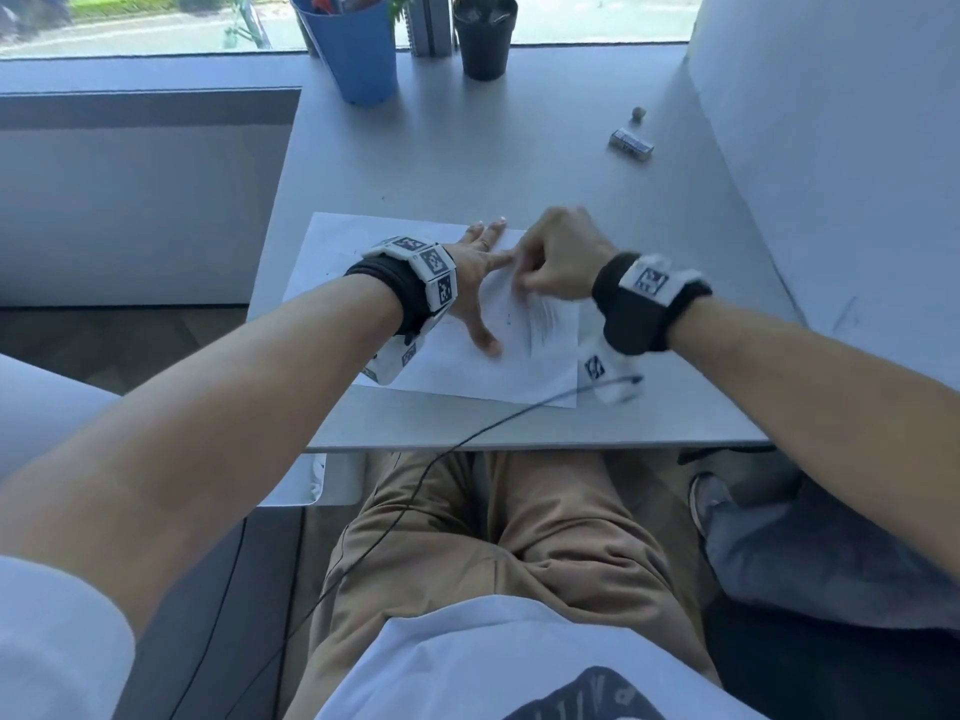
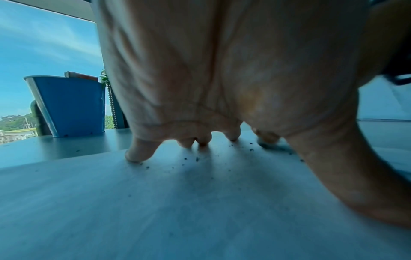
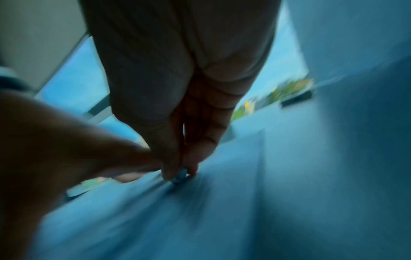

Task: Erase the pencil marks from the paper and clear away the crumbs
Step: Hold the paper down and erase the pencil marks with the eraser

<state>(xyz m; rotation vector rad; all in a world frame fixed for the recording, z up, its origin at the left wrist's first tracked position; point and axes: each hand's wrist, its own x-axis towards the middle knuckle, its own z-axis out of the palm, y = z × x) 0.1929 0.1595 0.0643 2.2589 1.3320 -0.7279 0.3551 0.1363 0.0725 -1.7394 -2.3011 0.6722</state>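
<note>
A white sheet of paper [image 1: 363, 252] lies on the grey desk [image 1: 467, 163] in front of me. Grey pencil marks [image 1: 545, 317] streak its right part. My left hand [image 1: 478, 283] lies spread flat on the paper with straight fingers, pressing it down. My right hand [image 1: 550, 262] is curled just right of it and pinches a small eraser [image 3: 181, 174] whose tip touches the paper; the right wrist view is blurred. Dark eraser crumbs [image 2: 195, 159] lie scattered on the paper [image 2: 155, 202] around the left hand's fingertips [image 2: 138, 154].
A wrapped eraser [image 1: 631, 143] and a small round lump [image 1: 638, 114] lie at the desk's far right. A blue cup [image 1: 358, 44] and a black plant pot [image 1: 485, 36] stand by the window. A thin black cable [image 1: 467, 439] crosses the desk's front edge. A white wall [image 1: 831, 122] bounds the right.
</note>
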